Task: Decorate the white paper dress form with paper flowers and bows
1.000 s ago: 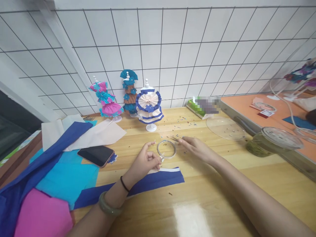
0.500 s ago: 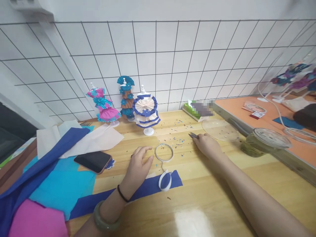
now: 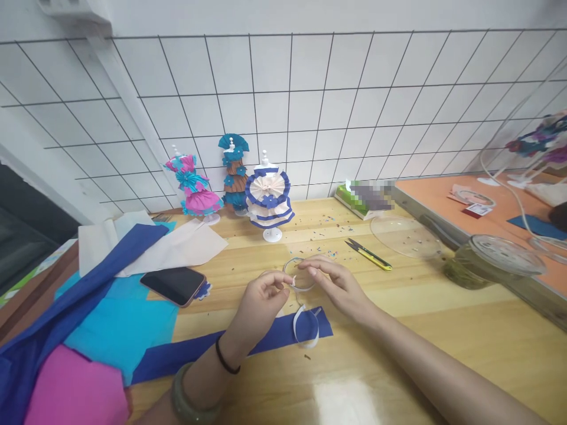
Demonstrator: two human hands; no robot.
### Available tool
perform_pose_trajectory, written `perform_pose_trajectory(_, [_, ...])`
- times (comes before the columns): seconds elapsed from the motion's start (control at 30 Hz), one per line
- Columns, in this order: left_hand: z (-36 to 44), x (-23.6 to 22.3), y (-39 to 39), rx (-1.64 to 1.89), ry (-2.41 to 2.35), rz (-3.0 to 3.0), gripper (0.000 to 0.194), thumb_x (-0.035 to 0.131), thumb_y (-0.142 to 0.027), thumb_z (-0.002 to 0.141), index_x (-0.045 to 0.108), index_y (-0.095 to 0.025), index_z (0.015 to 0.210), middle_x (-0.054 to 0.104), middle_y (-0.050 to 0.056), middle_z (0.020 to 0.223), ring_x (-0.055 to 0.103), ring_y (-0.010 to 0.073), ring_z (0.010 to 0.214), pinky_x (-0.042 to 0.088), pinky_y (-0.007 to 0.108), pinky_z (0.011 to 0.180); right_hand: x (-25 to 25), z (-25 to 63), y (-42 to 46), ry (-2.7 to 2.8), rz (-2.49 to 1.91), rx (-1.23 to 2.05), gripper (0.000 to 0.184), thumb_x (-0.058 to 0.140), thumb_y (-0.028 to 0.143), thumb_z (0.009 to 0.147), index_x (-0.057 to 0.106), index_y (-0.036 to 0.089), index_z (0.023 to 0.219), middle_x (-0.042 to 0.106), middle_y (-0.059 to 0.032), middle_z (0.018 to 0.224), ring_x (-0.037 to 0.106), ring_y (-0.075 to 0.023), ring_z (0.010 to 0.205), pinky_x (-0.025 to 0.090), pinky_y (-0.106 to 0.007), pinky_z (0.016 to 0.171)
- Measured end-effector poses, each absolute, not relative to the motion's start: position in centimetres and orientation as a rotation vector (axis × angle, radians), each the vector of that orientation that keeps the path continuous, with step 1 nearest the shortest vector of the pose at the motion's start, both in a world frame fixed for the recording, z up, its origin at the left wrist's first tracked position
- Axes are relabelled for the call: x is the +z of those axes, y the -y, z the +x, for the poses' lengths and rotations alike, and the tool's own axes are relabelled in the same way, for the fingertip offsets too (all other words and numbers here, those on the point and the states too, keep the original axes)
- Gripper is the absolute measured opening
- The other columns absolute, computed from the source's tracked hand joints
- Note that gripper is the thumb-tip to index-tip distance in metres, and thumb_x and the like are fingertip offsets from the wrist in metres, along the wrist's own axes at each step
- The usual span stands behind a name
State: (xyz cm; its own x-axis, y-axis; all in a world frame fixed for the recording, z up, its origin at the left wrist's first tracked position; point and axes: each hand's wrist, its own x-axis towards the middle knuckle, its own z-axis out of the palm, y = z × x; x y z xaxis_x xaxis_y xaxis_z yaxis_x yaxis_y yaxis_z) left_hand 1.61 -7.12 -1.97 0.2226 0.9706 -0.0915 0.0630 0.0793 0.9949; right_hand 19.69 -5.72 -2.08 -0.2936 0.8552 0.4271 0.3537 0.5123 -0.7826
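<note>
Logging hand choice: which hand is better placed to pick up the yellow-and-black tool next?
The right hand, probably: the yellow-and-black tool lies nearer it, on its own side; the left hand is farther away.

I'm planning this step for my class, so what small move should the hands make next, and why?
Probably let the right hand gently straighten the curled, thin white strip: it loops loosely over the flat blue paper strip, the yellow-and-black snips lie apart from both hands, and the left hand is right beside the slim whitish ring.
</note>
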Motion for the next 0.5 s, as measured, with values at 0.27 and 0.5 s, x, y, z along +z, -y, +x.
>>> perform_pose_trajectory(0.27, [1.56,-2.41,6.91,0.934,-1.099,1.301,0.019,0.055,-0.014,0.066,0.062,-0.016,0.084,0.054,0.0,0.075,0.046,0.0097,0.062,0.035,0.021,0.056,-1.94,19.17,6.3,2.004,-0.832,0.607,0.02,0.044,0.023,0.089,0.062,0.022,0.097,0.063,-0.0074,0.091,0.056,-0.0191,0.089,0.044,-0.036,0.079])
perform_pose_trajectory(0.5, [1.66,-1.8,7.07,0.904,-1.047,1.202,0.02,0.057,-0.015,0.066,0.064,-0.015,0.084,0.053,-0.001,0.069,0.046,0.0103,0.064,0.035,0.022,0.061,-2.58,19.59,5.99,2.196,-0.794,0.248,0.022,0.052,0.023,0.083,0.058,0.023,0.105,0.064,-0.0064,0.091,0.055,-0.0208,0.088,0.042,-0.04,0.078])
